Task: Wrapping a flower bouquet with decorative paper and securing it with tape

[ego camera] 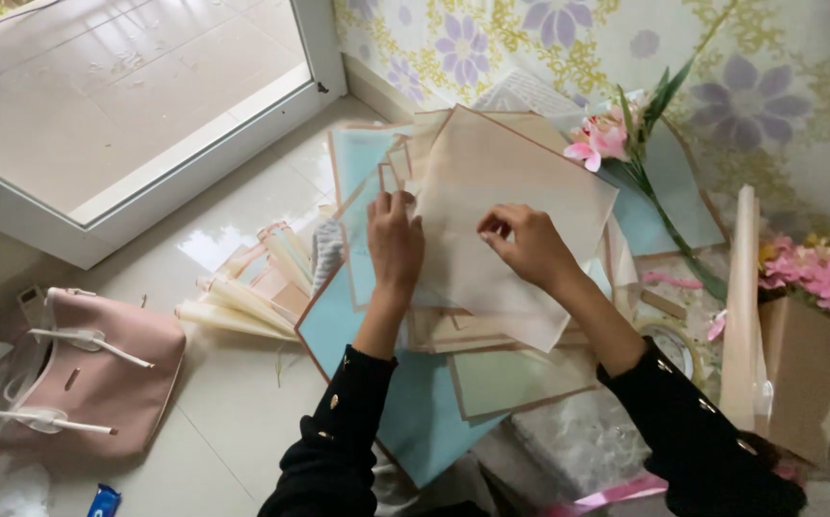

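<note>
A pile of wrapping sheets lies on the tiled floor in the head view. On top is a pale beige sheet (511,191) with a brown edge. My left hand (394,241) lies flat on the sheet's left edge, holding it down. My right hand (525,244) pinches the sheet near its middle with thumb and fingers. Under it are light blue sheets (415,402) and more beige ones (511,378). Both arms wear black sleeves with small gold buttons.
A pink lily stem (625,144) lies on the sheets by the flowered wall. Rolled paper (242,306) sits left of the pile, a pink bag (99,373) further left. A tall paper roll (743,306), a box of pink flowers (807,335) and a tape roll (669,345) stand at the right.
</note>
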